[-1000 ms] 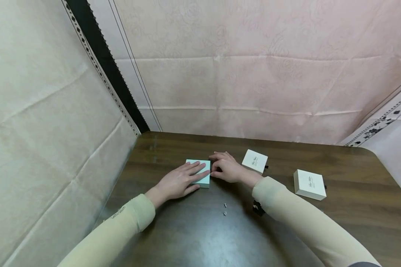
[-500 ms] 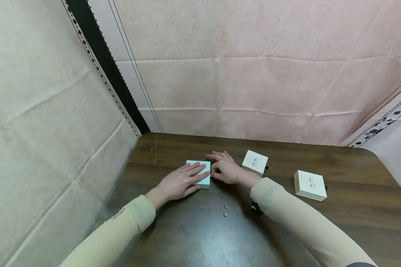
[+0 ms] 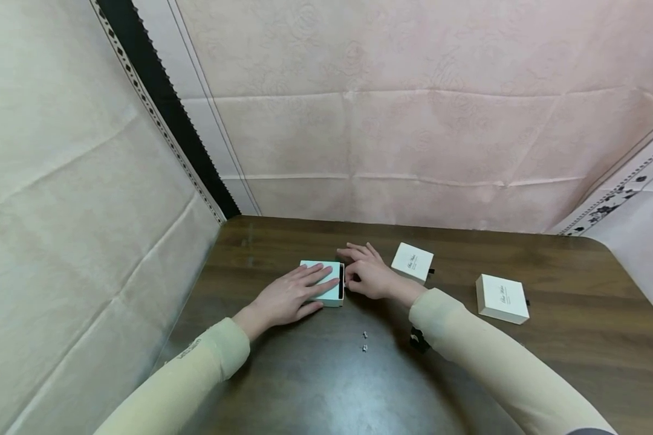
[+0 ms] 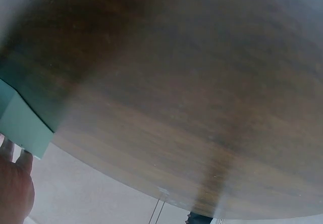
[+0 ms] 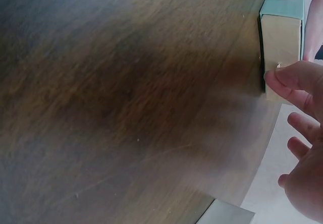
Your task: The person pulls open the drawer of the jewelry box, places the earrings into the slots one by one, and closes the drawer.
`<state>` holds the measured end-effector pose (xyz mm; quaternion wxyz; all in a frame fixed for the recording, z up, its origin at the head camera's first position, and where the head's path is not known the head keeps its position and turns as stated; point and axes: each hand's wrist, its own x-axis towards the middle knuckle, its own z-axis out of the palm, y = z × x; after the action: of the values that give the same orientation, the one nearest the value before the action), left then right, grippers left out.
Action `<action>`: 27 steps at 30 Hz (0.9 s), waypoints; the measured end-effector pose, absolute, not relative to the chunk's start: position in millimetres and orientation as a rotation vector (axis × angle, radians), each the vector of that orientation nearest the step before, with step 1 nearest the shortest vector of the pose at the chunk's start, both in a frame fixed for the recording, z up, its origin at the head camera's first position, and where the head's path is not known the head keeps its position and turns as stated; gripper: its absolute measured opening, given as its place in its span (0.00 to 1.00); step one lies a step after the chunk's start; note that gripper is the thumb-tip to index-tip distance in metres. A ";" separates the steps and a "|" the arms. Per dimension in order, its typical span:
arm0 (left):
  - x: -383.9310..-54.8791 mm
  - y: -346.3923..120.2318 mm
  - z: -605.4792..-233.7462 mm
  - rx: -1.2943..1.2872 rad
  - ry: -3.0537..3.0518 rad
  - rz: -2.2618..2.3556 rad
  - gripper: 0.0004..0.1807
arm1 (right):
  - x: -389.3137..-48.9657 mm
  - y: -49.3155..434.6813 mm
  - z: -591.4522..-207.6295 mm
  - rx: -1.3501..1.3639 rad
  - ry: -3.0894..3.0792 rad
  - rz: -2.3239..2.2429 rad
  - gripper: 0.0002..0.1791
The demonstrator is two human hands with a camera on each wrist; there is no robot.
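A mint-green drawer box point(image 3: 334, 295) lies on the table in the head view. Across its top rests my left hand point(image 3: 291, 294), fingers straight and spread, thumb along the near side. At the box's right end my right hand point(image 3: 371, 275) pinches the drawer's pull tab between thumb and index finger; the tab itself is hidden by the fingertips. The right wrist view shows the pale drawer front point(image 5: 280, 40) standing out slightly from the green sleeve point(image 5: 285, 7). Two tiny shiny silver pieces point(image 3: 364, 348) lie on the table nearer to me.
Right of my right hand sits a white box point(image 3: 412, 261) with dark lettering and a black tab. Farther right is a similar white box point(image 3: 502, 298). The brown wooden table point(image 3: 283, 374) ends at a pale cloth backdrop point(image 3: 402, 139).
A dark gap has appeared at the green box's right end as its drawer slides out a little to the right. My left hand stays on top.
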<state>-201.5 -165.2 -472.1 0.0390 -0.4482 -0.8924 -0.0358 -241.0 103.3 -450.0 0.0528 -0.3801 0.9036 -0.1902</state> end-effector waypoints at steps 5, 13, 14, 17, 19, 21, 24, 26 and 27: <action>-201.2 -164.9 -471.1 -1.370 -2.753 -0.111 0.34 | -240.7 107.0 -449.1 -1.158 2.759 -0.570 0.13; -201.4 -166.3 -471.5 -1.353 -2.760 -0.089 0.34 | -241.1 116.8 -447.6 -1.147 2.779 -0.549 0.15; -201.4 -166.4 -471.7 -1.356 -2.753 -0.089 0.34 | -240.8 118.3 -447.3 -1.139 2.780 -0.545 0.15; -201.5 -166.7 -472.2 -1.364 -2.737 -0.092 0.34 | -240.3 121.8 -447.3 -1.118 2.785 -0.527 0.15; -201.4 -166.6 -472.6 -1.366 -2.731 -0.100 0.34 | -240.1 123.7 -447.6 -1.104 2.785 -0.523 0.15; -201.3 -166.3 -472.8 -1.366 -2.736 -0.101 0.34 | -239.8 125.0 -448.1 -1.093 2.783 -0.528 0.14; -201.1 -165.0 -472.7 -1.362 -2.749 -0.099 0.34 | -239.4 126.6 -449.4 -1.084 2.784 -0.542 0.14; -200.9 -164.1 -472.4 -1.363 -2.751 -0.101 0.34 | -239.0 127.9 -450.3 -1.081 2.790 -0.544 0.14; -200.8 -163.6 -472.3 -1.366 -2.747 -0.107 0.34 | -238.7 128.6 -450.7 -1.078 2.793 -0.543 0.14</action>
<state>-200.8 -163.6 -472.3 0.0357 -0.4447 -0.8943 -0.0348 -238.7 128.6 -450.7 0.0494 -0.3540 0.9168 -0.1782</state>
